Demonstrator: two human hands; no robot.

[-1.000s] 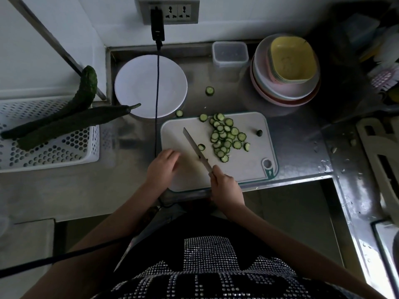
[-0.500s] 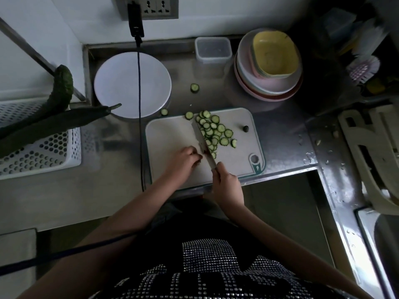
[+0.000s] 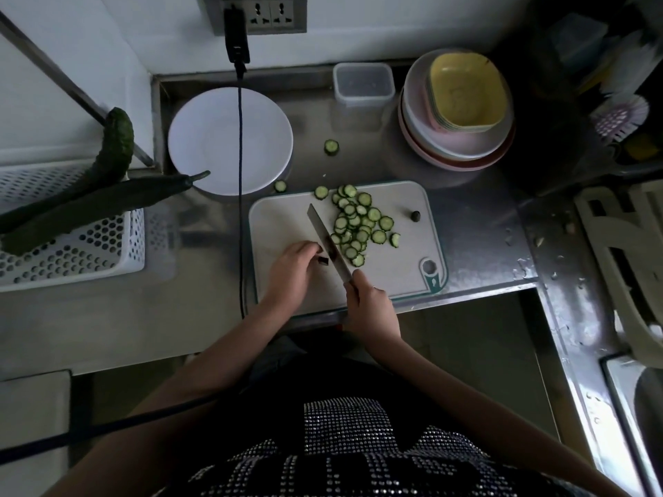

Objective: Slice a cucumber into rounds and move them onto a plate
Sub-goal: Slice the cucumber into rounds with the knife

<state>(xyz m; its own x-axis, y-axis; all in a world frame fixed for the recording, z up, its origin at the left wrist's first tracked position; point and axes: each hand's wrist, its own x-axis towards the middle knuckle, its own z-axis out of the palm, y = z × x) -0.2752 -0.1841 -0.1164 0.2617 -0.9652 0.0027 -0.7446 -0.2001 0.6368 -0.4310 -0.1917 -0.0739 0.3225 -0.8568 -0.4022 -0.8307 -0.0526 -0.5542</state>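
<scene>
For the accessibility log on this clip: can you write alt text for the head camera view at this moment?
Seen from above, a person's right hand holds a knife on a white cutting board, while the left hand rests by a small dark cucumber end piece. Cucumber rounds are piled right of the blade; the white plate behind holds none.

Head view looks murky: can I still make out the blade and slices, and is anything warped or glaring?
Head view: dim, yet the steel knife blade and green cucumber rounds read clearly on the white cutting board; wide-angle bending at edges; glare on the wet steel counter.
</scene>
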